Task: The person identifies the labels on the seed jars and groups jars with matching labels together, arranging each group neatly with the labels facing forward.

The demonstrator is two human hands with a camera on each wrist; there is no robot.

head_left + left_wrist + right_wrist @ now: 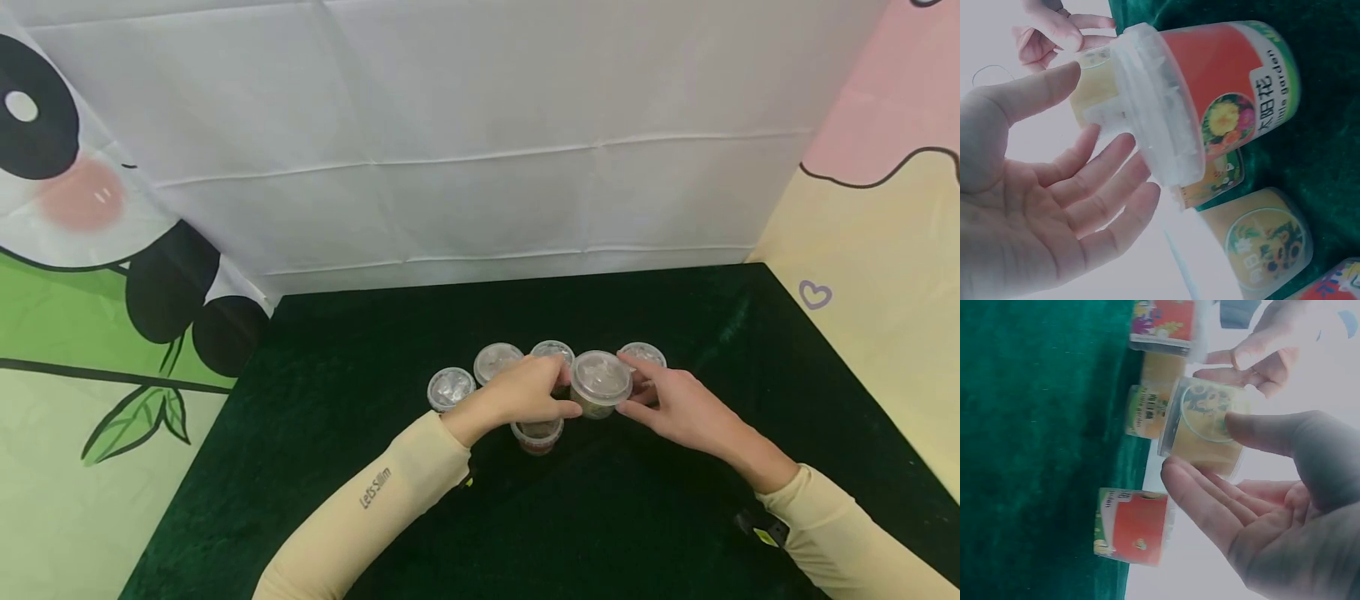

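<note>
My right hand (pixel 686 406) holds a small lidded plastic cup (pixel 600 379) with a yellow label and a clear lid, thumb on one side and fingers on the other in the right wrist view. To its left is my left hand (pixel 528 390), fingers loosely spread, appearing to grip nothing in the left wrist view. Near those fingers stands a red-labelled cup (pixel 1210 87) with a flower picture and "little garden" print. Whether the left thumb touches the held cup is unclear. Below the left wrist, partly covered, sits a front cup (pixel 537 435).
More lidded cups stand around the hands: a left one (pixel 451 388), two behind the left hand, one a wide-lidded cup (pixel 497 362), and a cup (pixel 645 354) behind the right fingers. All are on a dark green cloth table (pixel 637 517), with a white curtain (pixel 480 200) behind.
</note>
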